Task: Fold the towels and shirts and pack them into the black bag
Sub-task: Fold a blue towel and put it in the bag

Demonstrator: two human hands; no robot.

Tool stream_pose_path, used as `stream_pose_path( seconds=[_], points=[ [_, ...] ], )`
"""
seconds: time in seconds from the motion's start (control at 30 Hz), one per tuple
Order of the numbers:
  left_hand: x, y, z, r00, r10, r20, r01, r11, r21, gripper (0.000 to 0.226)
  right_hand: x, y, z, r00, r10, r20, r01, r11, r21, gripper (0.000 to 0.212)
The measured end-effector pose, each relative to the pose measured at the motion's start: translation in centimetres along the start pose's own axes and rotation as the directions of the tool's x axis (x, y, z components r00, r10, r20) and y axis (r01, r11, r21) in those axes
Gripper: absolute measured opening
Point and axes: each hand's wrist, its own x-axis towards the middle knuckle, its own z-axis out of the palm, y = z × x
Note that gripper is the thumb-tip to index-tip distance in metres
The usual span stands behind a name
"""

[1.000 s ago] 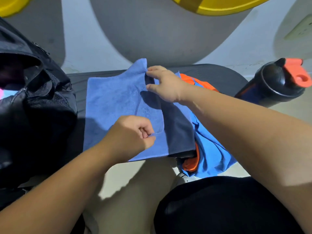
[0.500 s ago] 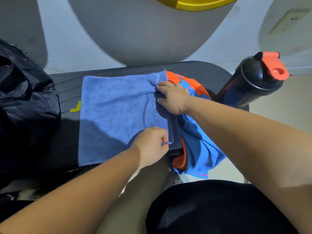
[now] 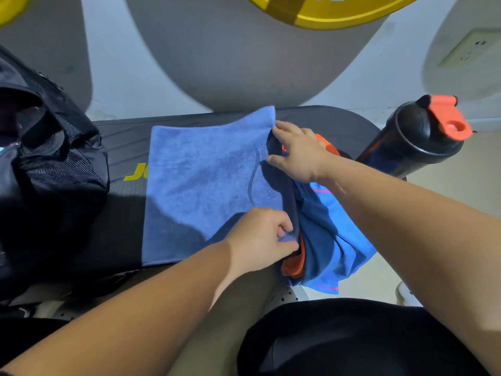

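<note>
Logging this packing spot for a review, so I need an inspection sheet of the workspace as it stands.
Surface: black ribbed bench pad with yellow lettering.
Job's things: blue terry towel spread on the pad; bright blue and orange shirt bunched at its right edge; black fabric bag at left.
Clutter: black shaker bottle with orange cap, at right.
Hands: left hand pinches the towel's near right corner; right hand grips its far right edge.
Cables: nothing seen.
Surroundings: yellow disc overhead, wall socket.
</note>
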Motion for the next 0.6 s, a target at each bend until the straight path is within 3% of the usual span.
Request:
stream_pose_path(
  seconds=[0.07,0.1,0.17,0.23,0.3,0.43,0.5,0.6],
  points=[
    [-0.1,-0.7,0.0,0.998,-0.023,0.062,0.024,1.000,-0.017,0.021,0.0,-0.1,1.4,0.995,0.062,0.073,-0.051,0.988,-0.146,0.065],
    [-0.1,-1.0,-0.3,1.000,-0.007,0.021,0.008,1.000,-0.013,0.016,-0.1,-0.4,2.1,0.996,0.075,0.057,-0.061,0.977,-0.206,0.068],
    [0.3,-2.2,-1.5,0.982,0.031,-0.186,-0.025,0.999,0.039,0.014,-0.3,-1.7,3.1,0.999,0.034,-0.032,-0.041,0.968,-0.248,0.077],
    [1.3,-4.1,-3.5,0.904,0.052,-0.424,-0.004,0.993,0.114,0.017,-0.3,-3.0,4.1,0.996,-0.065,-0.068,0.046,0.969,-0.242,0.082],
    [2.4,-6.3,-5.6,0.841,0.040,-0.540,0.083,0.976,0.202,0.028,-0.2,-4.2,5.3,0.988,-0.147,-0.041,0.132,0.956,-0.262,0.088],
    [4.1,-10.0,-8.1,0.925,-0.084,-0.372,0.259,0.853,0.453,0.063,0.3,-4.4,7.5,0.986,-0.163,0.045,0.169,0.936,-0.308,0.092],
    [4.7,-11.9,-8.7,0.956,-0.143,-0.257,0.265,0.799,0.540,0.075,0.9,-3.9,7.9,0.984,-0.169,0.058,0.179,0.924,-0.339,0.092],
    [5.2,-14.2,-10.0,0.963,-0.156,-0.219,0.260,0.745,0.614,0.089,2.2,-3.4,7.5,0.985,-0.166,0.055,0.175,0.926,-0.334,0.093]
  ],
)
